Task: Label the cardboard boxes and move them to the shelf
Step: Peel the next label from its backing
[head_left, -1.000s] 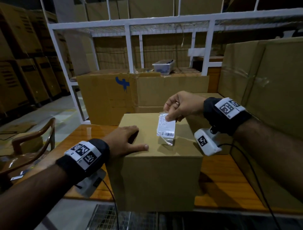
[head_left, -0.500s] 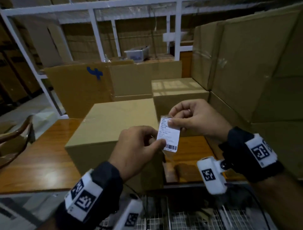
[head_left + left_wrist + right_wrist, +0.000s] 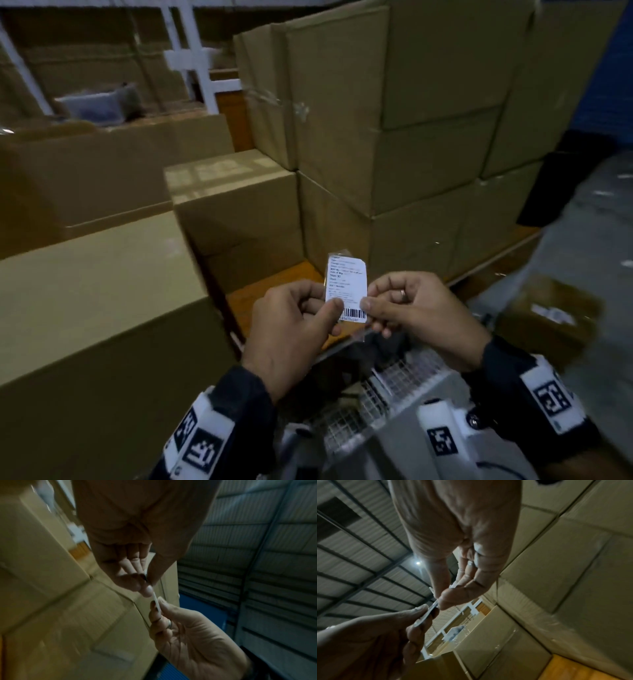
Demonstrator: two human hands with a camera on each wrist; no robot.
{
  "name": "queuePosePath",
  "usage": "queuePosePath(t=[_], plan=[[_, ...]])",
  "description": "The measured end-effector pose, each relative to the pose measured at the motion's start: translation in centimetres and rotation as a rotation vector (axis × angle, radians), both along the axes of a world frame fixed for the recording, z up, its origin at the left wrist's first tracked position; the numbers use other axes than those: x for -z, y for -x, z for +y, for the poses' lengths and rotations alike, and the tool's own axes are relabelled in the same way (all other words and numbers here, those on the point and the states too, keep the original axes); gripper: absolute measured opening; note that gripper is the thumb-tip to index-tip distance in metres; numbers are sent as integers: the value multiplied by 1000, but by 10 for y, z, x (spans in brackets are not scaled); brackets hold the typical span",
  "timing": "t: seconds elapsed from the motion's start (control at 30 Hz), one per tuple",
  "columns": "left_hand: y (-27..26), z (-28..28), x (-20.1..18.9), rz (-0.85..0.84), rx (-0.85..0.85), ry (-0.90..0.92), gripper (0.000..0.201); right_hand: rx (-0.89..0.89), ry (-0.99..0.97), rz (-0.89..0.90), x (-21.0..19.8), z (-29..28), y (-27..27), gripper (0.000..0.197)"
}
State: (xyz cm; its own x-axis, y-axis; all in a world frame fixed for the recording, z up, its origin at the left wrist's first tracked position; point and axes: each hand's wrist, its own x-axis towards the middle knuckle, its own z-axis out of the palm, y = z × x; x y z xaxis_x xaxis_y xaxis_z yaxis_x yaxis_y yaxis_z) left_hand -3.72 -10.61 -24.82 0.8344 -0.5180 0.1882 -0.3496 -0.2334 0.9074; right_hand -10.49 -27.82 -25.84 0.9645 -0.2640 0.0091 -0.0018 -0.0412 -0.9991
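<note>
Both hands are up in front of the chest and meeting on one small thing — the label (image 3: 346, 287). The left hand (image 3: 297, 334) has its fingers curled in, thumb pressed against the label's lower left edge, so it pinches the label from that side. The right hand (image 3: 416, 315), a ring on one finger, pinches the lower right edge between thumb and forefinger, with the other fingers folded under. From the left wrist view the label (image 3: 157, 602) shows edge-on, a thin white strip caught between the left hand's (image 3: 135, 555) fingertips above and the right hand's (image 3: 190, 635) thumb and forefinger below. The right wrist view tells the same story from the other side — right hand (image 3: 458, 555) above, left hand (image 3: 385, 635) below, both thumbs closing on the strip. The label itself is a small white slip held upright in the air, printed lines of text on its face and a black barcode along the bottom; the text is too small to read, and a bit of clear film shows at its top and below its bottom edge. It hangs above the near edge of the wooden desk (image 3: 274, 294), touching no box. The cardboard box (image 3: 102, 291) sits on the desk to the left, plain brown top. A stack of larger boxes (image 3: 411, 137) rises to the right, and the white shelf frame (image 3: 195, 68) stands blurred behind.
</note>
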Motion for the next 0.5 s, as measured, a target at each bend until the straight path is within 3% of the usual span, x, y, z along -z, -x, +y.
queuePosePath(t=[0.3,0.5], plan=[[17,-86,12,139,220,-16,4,259,-37,14,11,-63,54,12],[31,-167,16,139,273,-36,9,363,-34,-12,17,-136,74,25]])
